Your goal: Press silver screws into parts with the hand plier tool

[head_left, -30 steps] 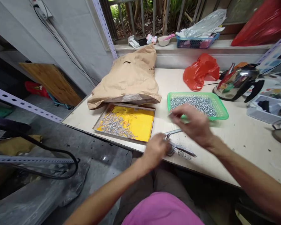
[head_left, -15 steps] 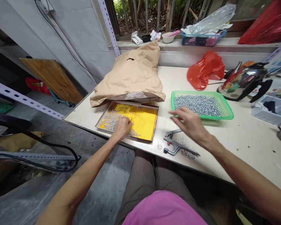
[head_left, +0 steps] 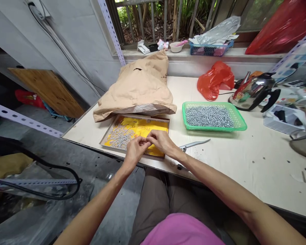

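Note:
Both hands meet over the front of a shallow cardboard tray [head_left: 103, 139] lined with yellow printed sheet [head_left: 158, 126]. My left hand [head_left: 135, 148] is closed in a pinch, its fingertips against those of the right. My right hand [head_left: 161, 140] pinches too; whatever lies between the fingers is too small to make out. Small shiny metal pins [head_left: 119, 136] lie heaped in the tray's left half. A pair of metal pliers [head_left: 195, 143] rests on the table, partly hidden beneath my right forearm. Behind it stands a green plastic basket [head_left: 241, 125] filled with small metal pieces [head_left: 209, 115].
A large brown paper sack [head_left: 140, 88] lies behind the tray, its edge overhanging it. On the right are a red plastic bag [head_left: 215, 80], a metal kettle [head_left: 252, 92] and a clear plastic bin [head_left: 277, 119]. The table's front edge runs close to my lap.
My right hand has moved left from in front of the green basket to meet my left hand over the tray. My left hand has lifted slightly off the pins. The view has shifted a little.

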`<act>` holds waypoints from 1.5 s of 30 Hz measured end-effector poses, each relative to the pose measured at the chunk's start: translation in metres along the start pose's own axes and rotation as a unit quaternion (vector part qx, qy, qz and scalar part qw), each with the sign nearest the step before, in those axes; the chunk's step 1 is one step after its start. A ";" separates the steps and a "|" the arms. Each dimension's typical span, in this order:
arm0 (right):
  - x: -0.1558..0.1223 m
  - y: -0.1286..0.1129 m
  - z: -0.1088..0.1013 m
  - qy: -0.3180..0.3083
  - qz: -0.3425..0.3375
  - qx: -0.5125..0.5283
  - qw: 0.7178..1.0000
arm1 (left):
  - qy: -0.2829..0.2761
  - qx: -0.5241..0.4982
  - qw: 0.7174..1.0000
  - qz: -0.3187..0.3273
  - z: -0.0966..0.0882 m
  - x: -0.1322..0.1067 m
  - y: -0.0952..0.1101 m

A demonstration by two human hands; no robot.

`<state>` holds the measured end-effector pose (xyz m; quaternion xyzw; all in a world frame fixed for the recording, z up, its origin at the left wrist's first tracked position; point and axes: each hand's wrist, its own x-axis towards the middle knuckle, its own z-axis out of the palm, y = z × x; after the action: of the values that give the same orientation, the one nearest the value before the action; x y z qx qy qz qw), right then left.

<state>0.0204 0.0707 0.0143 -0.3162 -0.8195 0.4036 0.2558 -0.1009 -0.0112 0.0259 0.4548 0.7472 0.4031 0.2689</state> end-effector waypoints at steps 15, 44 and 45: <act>0.006 0.009 0.004 -0.055 -0.020 -0.064 0.996 | -0.101 -0.254 0.942 -0.193 -0.014 0.011 -0.017; -0.177 0.072 -0.113 -0.109 0.061 -0.394 0.910 | -0.235 -0.200 0.932 -0.189 0.097 -0.044 0.045; -0.178 0.073 -0.114 -0.108 0.058 -0.393 0.911 | -0.235 -0.191 0.934 -0.191 0.098 -0.045 0.043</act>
<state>0.2391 0.0334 -0.0132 -0.3922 -0.9150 0.0946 -0.0034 0.0139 -0.0051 0.0119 0.3252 0.6444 0.3608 0.5906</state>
